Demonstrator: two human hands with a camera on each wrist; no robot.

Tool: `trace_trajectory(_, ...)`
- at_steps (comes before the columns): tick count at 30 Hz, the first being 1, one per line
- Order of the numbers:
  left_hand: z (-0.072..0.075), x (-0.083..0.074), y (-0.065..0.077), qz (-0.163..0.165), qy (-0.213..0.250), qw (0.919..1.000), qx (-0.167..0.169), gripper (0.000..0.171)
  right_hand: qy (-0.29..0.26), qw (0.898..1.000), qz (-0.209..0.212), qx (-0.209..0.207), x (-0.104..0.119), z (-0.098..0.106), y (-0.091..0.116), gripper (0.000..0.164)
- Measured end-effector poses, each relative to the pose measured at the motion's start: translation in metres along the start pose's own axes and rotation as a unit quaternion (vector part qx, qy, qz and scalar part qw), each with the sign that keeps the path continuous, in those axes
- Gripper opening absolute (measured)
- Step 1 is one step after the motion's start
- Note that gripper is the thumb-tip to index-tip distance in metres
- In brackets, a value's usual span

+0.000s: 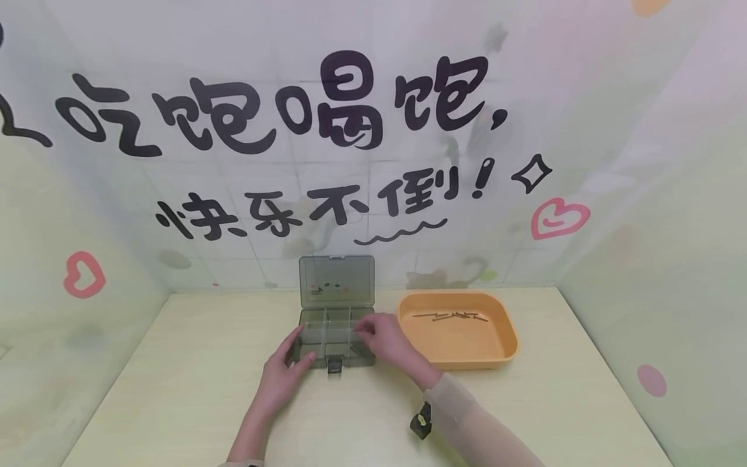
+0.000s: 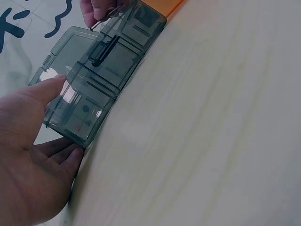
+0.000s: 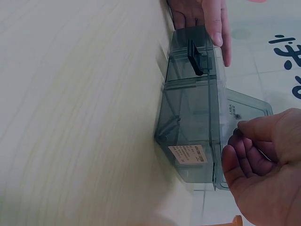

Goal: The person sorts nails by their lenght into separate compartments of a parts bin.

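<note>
With the left hand (image 1: 281, 377) gripping the compartment box (image 1: 356, 362) at its left end, the right hand (image 1: 386, 337) — pinching a thin pin (image 2: 106, 18) over the box's right side — should release low (rattling risks a bounce).

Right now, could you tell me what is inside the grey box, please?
Inside the box, slim dark pieces lie at front right. The right hand covers part of the right side, so anything beneath it cannot be seen.

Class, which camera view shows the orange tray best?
The head view: nearly the whole orange tray shows, rim and inside. Left wrist: only a piece at the top; right wrist: a sliver at the bottom.
</note>
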State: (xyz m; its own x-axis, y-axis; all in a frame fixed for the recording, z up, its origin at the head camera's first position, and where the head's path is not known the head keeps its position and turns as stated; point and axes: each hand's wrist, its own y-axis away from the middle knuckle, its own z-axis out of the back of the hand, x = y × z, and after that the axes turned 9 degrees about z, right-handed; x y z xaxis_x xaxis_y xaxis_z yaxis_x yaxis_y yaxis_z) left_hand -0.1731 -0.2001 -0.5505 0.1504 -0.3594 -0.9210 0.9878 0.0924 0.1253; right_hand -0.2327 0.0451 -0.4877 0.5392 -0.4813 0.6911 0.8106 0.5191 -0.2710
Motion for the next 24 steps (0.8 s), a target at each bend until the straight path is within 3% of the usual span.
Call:
trace_trajectory(14, -0.001, 0.001, 0.000, -0.009, -0.010, 0.9998, -0.011, 0.072, -0.019, 1.000, -0.023, -0.001, 0.000, 0.009, 0.000, 0.016)
trace_trajectory(24, 0.000, -0.001, 0.001, -0.003, -0.005, 1.0000, -0.001, 0.073, -0.036, 0.998, -0.028, -0.031, -0.006, 0.021, 0.005, 0.016)
